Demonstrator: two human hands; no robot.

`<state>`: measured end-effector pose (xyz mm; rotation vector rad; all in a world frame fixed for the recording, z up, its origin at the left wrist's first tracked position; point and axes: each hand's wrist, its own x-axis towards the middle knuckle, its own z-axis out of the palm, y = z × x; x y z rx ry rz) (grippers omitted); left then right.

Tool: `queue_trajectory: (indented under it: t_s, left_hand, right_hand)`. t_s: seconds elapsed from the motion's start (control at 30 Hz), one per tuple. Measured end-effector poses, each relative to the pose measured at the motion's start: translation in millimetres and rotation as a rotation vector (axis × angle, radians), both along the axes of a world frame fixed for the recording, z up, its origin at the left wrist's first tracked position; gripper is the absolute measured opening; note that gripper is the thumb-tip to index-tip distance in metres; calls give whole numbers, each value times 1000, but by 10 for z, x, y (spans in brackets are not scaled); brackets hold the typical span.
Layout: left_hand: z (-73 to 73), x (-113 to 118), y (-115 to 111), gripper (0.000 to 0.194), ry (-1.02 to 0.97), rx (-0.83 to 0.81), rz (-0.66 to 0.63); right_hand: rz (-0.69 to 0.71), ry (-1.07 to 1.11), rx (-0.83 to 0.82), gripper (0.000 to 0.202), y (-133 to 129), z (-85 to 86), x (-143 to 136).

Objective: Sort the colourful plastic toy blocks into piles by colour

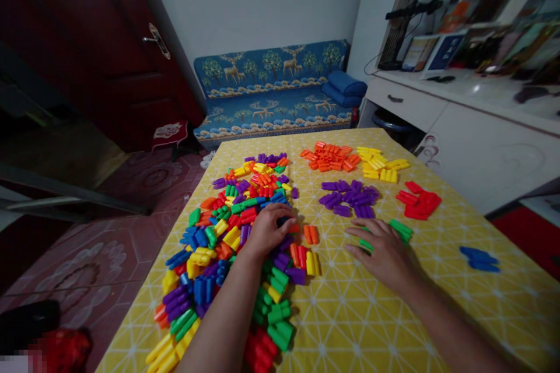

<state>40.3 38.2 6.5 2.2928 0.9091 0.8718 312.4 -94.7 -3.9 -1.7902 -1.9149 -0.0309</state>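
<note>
A large heap of mixed-colour plastic building blocks [236,236], each like joined short tubes, spreads over the table's left half. My left hand [269,230] reaches into its right edge, fingers curled and thumb near the index finger; what lies between them is mostly hidden. Over a few green blocks [400,231] rests my right hand [382,250], its fingers stretched out and partly covering them. Beyond it lie single-colour groups: purple blocks [350,197], orange blocks [330,156], yellow blocks [380,164] and red blocks [419,202]. Some blue blocks [479,258] sit to the right.
A yellow patterned cloth [341,315] covers the table. Behind it stands a blue sofa [271,90] with deer and trees on its cover. A white cabinet [494,145] holding various items is on the right, a dark red door [105,41] on the left.
</note>
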Motion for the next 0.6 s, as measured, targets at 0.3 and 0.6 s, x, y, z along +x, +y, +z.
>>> queue_trajectory:
  t_s: [0.3, 0.6]
  left_hand:
    - [11, 7, -12, 11, 19, -24, -27]
    - [45, -46, -58, 31, 79, -2, -64]
  right_hand:
    - [7, -51, 23, 7, 112, 142, -232]
    - [176, 248, -123, 37, 422, 16, -952]
